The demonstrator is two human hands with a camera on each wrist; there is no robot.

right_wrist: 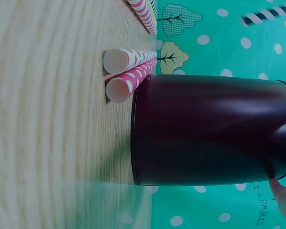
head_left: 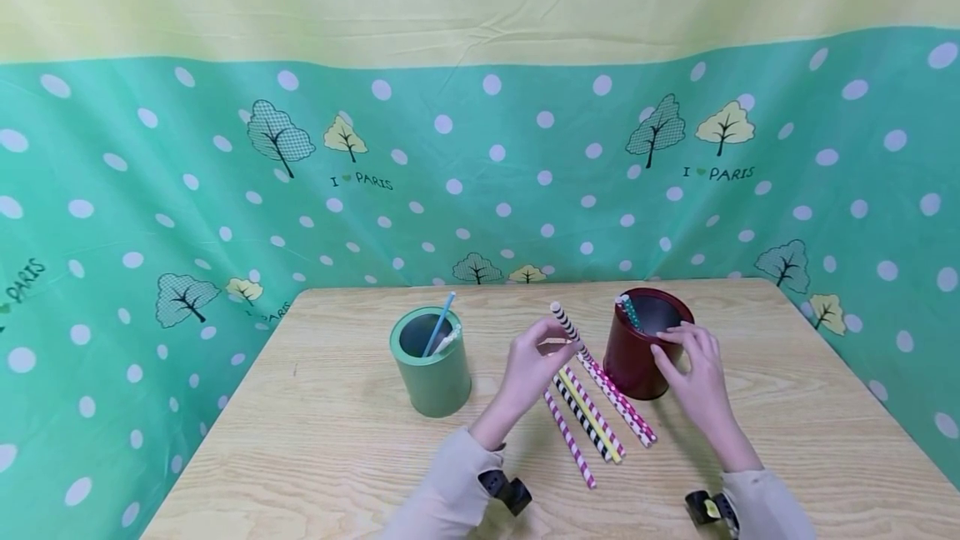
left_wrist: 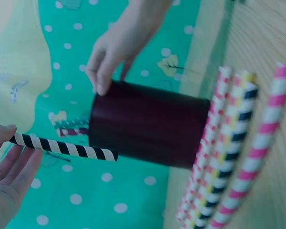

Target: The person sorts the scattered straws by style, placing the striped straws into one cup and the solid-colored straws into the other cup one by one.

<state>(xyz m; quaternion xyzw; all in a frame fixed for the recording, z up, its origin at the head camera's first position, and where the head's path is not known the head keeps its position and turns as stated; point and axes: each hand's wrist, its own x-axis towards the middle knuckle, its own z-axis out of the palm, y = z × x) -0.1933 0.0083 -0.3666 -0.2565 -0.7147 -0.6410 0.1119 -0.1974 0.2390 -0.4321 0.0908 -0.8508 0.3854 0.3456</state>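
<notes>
Left hand (head_left: 528, 369) pinching striped straw (head_left: 566, 326), right hand (head_left: 693, 369) gripping red cup (head_left: 637, 357)

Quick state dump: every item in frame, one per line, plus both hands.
Left hand: pinches the black-and-white straw, raised off the table.
Black-and-white straw: held in the air, tilted, outside the red cup.
Right hand: fingers on the red cup's rim.
Red cup: upright, holds a few straws.
Green cup: upright, untouched, holds a blue straw.
Loose straws: lying flat on the table.
</notes>
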